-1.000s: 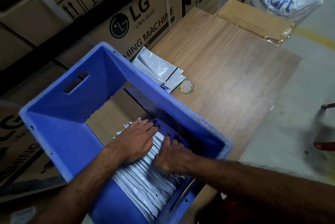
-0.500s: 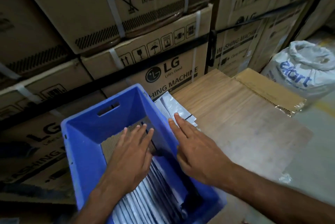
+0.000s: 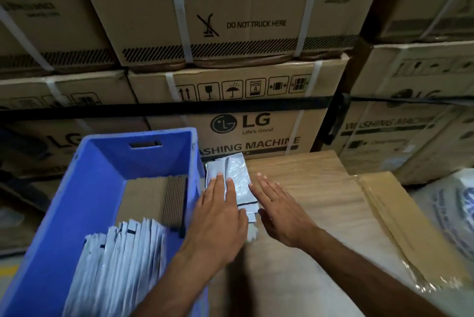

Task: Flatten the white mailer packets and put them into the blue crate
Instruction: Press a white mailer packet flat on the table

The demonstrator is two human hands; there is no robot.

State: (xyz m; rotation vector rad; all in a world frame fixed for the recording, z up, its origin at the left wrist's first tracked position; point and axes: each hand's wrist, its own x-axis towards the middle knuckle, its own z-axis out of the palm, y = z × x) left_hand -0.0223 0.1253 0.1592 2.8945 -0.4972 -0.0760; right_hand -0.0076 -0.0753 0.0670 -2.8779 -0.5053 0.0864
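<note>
Head view: left hand (image 3: 218, 219) lies flat, fingers straight, on the white mailer packets (image 3: 237, 180) stacked on the wooden table (image 3: 307, 188) beside the blue crate (image 3: 84, 188). Right hand (image 3: 279, 209) hovers open beside them. More packets (image 3: 120, 265) stand in the crate.

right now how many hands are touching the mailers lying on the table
1. The left hand lies flat on the mailer stack beside the blue crate. The right hand is open beside the stack; contact cannot be told.
</note>
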